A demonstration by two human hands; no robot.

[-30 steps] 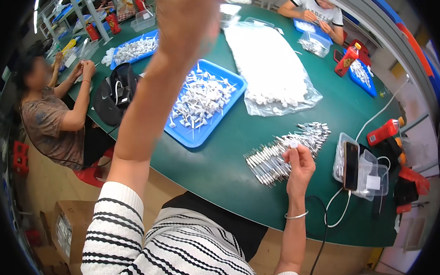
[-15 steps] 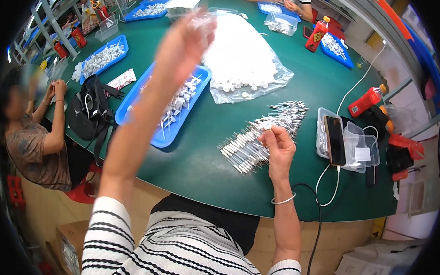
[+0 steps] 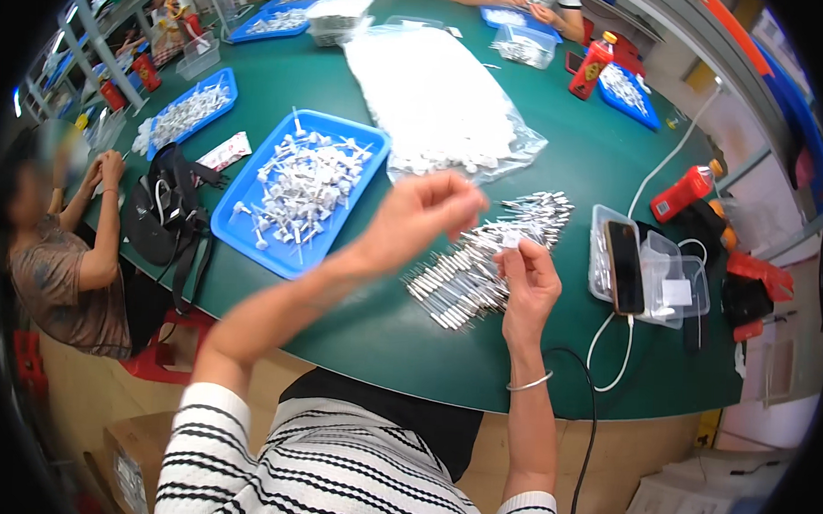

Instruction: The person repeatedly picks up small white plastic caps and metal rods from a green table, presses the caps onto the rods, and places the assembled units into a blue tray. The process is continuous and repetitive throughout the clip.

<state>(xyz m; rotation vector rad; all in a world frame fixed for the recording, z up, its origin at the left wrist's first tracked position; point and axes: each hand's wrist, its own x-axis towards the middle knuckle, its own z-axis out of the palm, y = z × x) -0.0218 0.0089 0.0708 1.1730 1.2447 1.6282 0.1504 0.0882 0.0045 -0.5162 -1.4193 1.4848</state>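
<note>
My right hand [image 3: 530,281] pinches a small white plastic piece [image 3: 512,240] between thumb and fingertips, above a pile of thin metal-and-white rods [image 3: 456,278]. Left of it, my left hand [image 3: 424,214] hovers over the table with its fingers curled together, slightly blurred; what they hold, if anything, I cannot make out. A clear plastic bag [image 3: 435,95] of white pieces lies just beyond the hands. Beside my left forearm is a blue tray [image 3: 235,242] filled with white-headed parts on thin stems [image 3: 310,185].
At right, a phone [image 3: 623,264] rests on clear plastic boxes [image 3: 682,298], with a white cable. Red bottles [image 3: 592,66] stand along the right side. A black bag [image 3: 164,208] lies at left, near a seated person [image 3: 76,263]. Lidded white-topped containers [image 3: 340,19] stand at the far side.
My left hand has come down and toward me from above the far end of the bag, nearer to my right hand, uncovering the blue tray. My right hand still pinches the white piece.
</note>
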